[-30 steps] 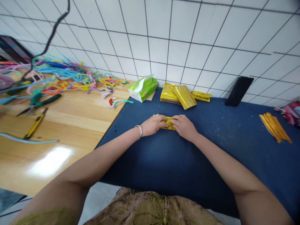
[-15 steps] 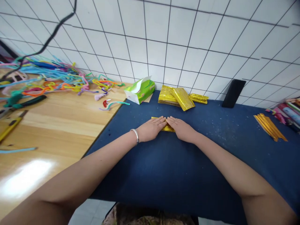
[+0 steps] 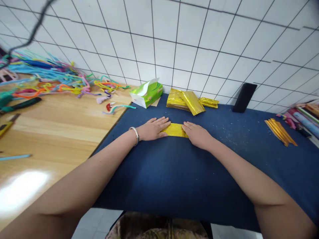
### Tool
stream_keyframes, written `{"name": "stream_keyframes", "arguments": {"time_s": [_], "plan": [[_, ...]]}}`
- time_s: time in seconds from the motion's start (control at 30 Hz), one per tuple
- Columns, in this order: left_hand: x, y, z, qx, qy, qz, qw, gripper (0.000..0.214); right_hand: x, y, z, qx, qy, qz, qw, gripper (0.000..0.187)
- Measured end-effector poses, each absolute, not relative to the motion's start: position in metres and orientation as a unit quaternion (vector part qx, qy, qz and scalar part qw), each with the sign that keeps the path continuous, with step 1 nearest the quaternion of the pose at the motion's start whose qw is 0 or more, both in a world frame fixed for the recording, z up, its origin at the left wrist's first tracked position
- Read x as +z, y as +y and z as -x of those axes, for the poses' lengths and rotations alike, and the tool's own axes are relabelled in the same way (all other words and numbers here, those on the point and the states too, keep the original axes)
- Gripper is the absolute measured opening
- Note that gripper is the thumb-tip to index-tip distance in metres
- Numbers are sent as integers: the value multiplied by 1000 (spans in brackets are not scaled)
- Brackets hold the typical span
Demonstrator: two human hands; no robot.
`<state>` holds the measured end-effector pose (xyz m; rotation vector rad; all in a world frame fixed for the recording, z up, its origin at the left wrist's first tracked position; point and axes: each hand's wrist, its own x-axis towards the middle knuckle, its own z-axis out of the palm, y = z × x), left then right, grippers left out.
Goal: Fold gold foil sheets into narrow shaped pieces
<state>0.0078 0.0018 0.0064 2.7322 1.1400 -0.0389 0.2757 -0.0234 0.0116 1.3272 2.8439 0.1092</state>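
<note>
A folded strip of gold foil paper (image 3: 176, 129) lies flat on the dark blue mat (image 3: 171, 176), running left to right. My left hand (image 3: 152, 128), with a silver bangle at the wrist, rests flat over the strip's left end, fingers stretched out. Over its right end lies my right hand (image 3: 198, 135), fingers extended and pressed down. The strip's middle shows between the hands; both its ends are covered. Behind it, a stack of gold foil paper (image 3: 176, 98) has one loose gold sheet (image 3: 192, 103) leaning across it.
A green tissue box (image 3: 147, 93) and a black block (image 3: 245, 97) stand near the tiled wall. Pleated gold strips (image 3: 281, 132) lie at right, a smaller gold bundle (image 3: 209, 102) behind. Colourful pipe cleaners (image 3: 54, 79) and a yellow cutter (image 3: 7, 126) lie on the wooden table (image 3: 62, 129).
My hands have slid apart from the strip's middle toward its two ends, uncovering its centre. The view has shifted slightly.
</note>
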Motion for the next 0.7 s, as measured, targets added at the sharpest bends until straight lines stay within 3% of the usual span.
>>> {"name": "stream_keyframes", "arguments": {"time_s": [0.17,0.4,0.57,0.7], "plan": [[9,9,-5,2,372,-921,116,69,17,-9,-289,-40,904,-419,-72,47],[6,20,-6,89,382,-907,155,82,14,13,-300,-197,847,-468,-156,66],[5,24,-7,148,386,-891,187,68,14,12,-295,-335,779,-498,-182,46],[8,24,-7,184,376,-880,224,61,15,4,-292,-356,764,-494,-214,30]]}}
